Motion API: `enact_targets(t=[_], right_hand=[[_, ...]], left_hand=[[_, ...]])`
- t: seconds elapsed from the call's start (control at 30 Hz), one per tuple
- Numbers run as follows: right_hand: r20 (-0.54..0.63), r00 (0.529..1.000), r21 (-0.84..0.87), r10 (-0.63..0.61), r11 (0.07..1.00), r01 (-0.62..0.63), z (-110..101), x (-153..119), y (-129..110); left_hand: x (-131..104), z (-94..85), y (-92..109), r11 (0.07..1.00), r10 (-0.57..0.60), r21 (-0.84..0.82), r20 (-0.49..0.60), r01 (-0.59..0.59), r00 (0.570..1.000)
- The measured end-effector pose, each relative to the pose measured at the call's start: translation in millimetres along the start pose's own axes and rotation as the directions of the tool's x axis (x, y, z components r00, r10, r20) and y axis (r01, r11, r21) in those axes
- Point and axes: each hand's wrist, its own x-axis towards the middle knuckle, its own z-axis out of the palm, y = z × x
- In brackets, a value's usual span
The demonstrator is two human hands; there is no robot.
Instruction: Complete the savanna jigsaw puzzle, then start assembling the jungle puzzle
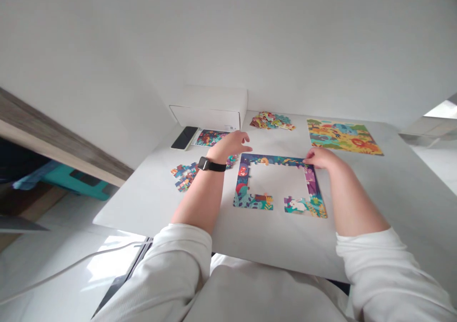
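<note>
A jigsaw puzzle border [243, 179] lies flat on the white table, dark blue with animals and plants. Its bottom edge has a gap between the left part and the piece with a white rabbit [297, 205]. My right hand [319, 159] rests at the border's top right corner, thumb and fingertips closed together on the edge. Above and left of the border hovers my left hand [233, 143], fingers apart, holding nothing. Loose puzzle pieces [185, 175] lie left of the border, partly hidden by my left forearm.
A finished yellow animal puzzle [344, 136] lies at the right back. Another heap of pieces [272, 121] sits near the wall. At the left back are a white box [209, 107], a phone [184, 138] and a colourful picture card [210, 137]. The white table [264, 234] ends before my body.
</note>
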Motion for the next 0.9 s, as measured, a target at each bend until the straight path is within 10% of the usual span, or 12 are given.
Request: enact_targets(t=[0.27,0.5,0.7,0.9], right_hand=[[-0.289,0.934,-0.020,-0.209,0.977,0.213,-13.2,-17.9,-16.9],[-0.262,0.893,0.048,-0.366,0.919,0.391,0.3,-91.0,-49.1],[-0.332,0.902,0.264,-0.276,0.891,0.370,25.0,-144.1,-6.5],[-0.431,0.880,0.251,-0.199,0.911,0.329,37.9,-152.4,20.7]], left_hand=[[-24.4,-49.0,55.3,0.951,0.003,-0.276,-0.448,-0.141,0.894],[-56.5,-34.6,66.6,0.905,0.137,-0.310,-0.435,-0.291,0.890],[-105.9,-29.8,5.8,0.978,-0.061,-0.209,-0.292,-0.001,0.954],[-162.7,-50.6,-98.9,0.888,-0.453,-0.044,-0.254,0.458,0.855]])
